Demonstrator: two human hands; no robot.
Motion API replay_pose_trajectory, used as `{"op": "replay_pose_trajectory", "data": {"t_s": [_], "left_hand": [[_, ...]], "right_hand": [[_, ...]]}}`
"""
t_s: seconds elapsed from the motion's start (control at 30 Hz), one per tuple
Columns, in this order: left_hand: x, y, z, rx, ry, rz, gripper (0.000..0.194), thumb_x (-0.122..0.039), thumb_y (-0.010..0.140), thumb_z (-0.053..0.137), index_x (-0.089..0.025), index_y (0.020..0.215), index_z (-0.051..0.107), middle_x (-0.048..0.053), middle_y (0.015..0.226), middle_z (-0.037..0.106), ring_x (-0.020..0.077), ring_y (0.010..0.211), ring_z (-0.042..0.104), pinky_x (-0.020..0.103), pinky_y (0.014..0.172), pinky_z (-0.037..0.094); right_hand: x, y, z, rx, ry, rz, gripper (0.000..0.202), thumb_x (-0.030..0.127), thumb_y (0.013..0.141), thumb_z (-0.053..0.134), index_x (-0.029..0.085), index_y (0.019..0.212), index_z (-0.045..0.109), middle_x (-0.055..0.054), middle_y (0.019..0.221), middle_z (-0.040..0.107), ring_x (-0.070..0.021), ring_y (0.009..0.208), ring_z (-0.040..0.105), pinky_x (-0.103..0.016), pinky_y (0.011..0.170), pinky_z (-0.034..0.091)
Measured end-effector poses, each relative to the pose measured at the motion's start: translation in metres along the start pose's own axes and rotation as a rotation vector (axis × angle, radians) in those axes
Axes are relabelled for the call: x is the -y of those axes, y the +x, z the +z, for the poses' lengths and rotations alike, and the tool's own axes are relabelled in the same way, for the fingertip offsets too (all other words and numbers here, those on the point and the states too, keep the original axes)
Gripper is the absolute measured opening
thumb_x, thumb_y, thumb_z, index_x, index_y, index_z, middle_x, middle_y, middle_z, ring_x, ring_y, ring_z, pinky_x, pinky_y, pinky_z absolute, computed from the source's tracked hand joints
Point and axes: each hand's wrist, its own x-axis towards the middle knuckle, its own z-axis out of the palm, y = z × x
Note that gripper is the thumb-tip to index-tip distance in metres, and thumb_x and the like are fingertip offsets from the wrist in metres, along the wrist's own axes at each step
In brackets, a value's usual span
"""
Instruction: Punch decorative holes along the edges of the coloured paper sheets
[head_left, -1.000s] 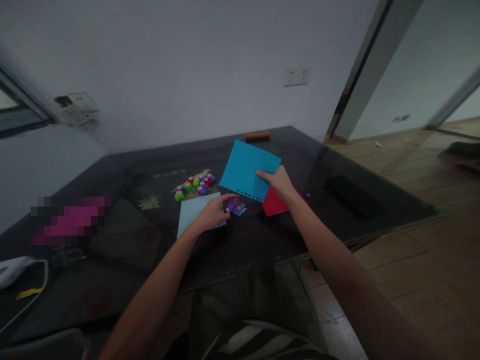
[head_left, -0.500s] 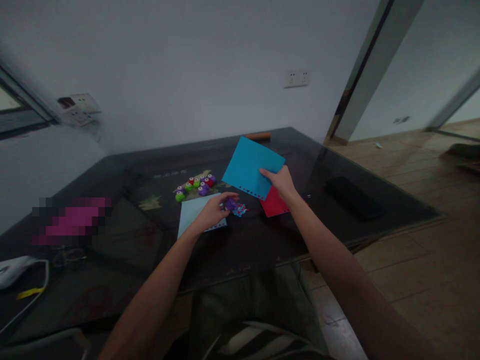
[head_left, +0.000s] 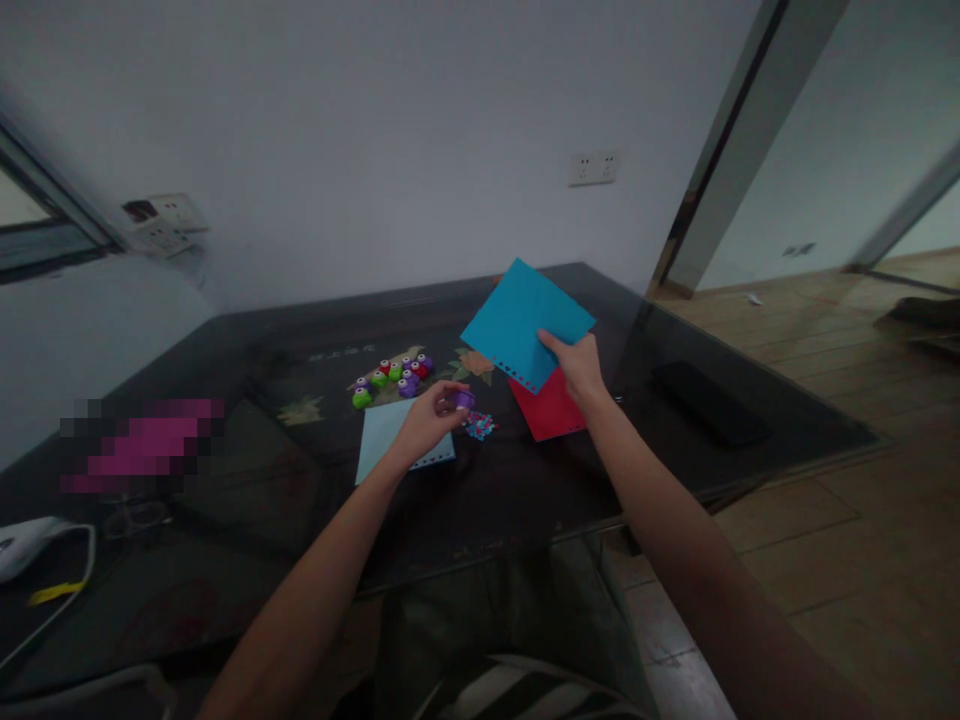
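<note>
My left hand (head_left: 429, 428) is closed round a small purple craft punch (head_left: 465, 400), held just above a pile of blue, red and white paper bits (head_left: 480, 427). Between the thumb and fingers of my right hand (head_left: 579, 362) is a bright blue sheet of paper (head_left: 517, 312), tilted above the table, with a row of punched holes along its near edge. Beneath it, partly covered, lies a red sheet (head_left: 547, 412). A pale blue sheet (head_left: 381, 432), also punched along one edge, lies under my left hand and wrist.
Several purple, green and red craft punches (head_left: 394, 374) stand in a cluster behind the pale sheet. A black oblong object (head_left: 709, 402) lies on the dark table (head_left: 480, 525) at right. At left are a blurred pink item (head_left: 150, 445) and a white device with a cord (head_left: 30, 545).
My right hand has carried the blue sheet to the right, away from the punch, uncovering more of the red sheet. The punch in my left hand has shifted slightly, leaving the paper bits more visible.
</note>
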Motion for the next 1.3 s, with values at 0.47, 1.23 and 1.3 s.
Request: {"op": "replay_pose_trajectory", "data": {"t_s": [0.47,1.23,1.3], "left_hand": [[-0.001,0.0,0.009,-0.129,-0.285,-0.124,0.045,-0.029,0.073,0.065,-0.018,0.115,0.055,0.009,0.109,0.063,0.0141,0.078,0.063,0.029,0.074,0.051],[0.012,0.148,0.07,-0.078,0.664,0.094,0.026,-0.024,0.073,0.065,-0.016,0.098,0.062,0.011,0.097,0.065,0.023,0.091,0.059,0.032,0.078,0.043],[0.019,0.153,0.075,-0.026,0.828,-0.012,0.028,-0.027,0.077,0.061,-0.019,0.104,0.06,0.011,0.105,0.063,0.0241,0.099,0.057,0.034,0.082,0.042]], "right_hand": [[0.003,0.031,-0.074,-0.236,0.114,-0.062,0.045,0.025,0.05,0.079,0.014,0.091,0.063,-0.008,0.098,0.068,-0.0223,0.089,0.064,-0.043,0.085,0.051],[-0.006,0.024,-0.088,-0.249,0.174,0.044,0.046,0.025,0.051,0.079,0.013,0.093,0.063,-0.01,0.101,0.068,-0.0235,0.089,0.065,-0.042,0.082,0.053],[-0.006,0.024,-0.088,-0.267,0.184,0.052,0.045,0.024,0.05,0.08,0.013,0.091,0.064,-0.01,0.1,0.068,-0.0229,0.087,0.065,-0.041,0.08,0.053]]}}
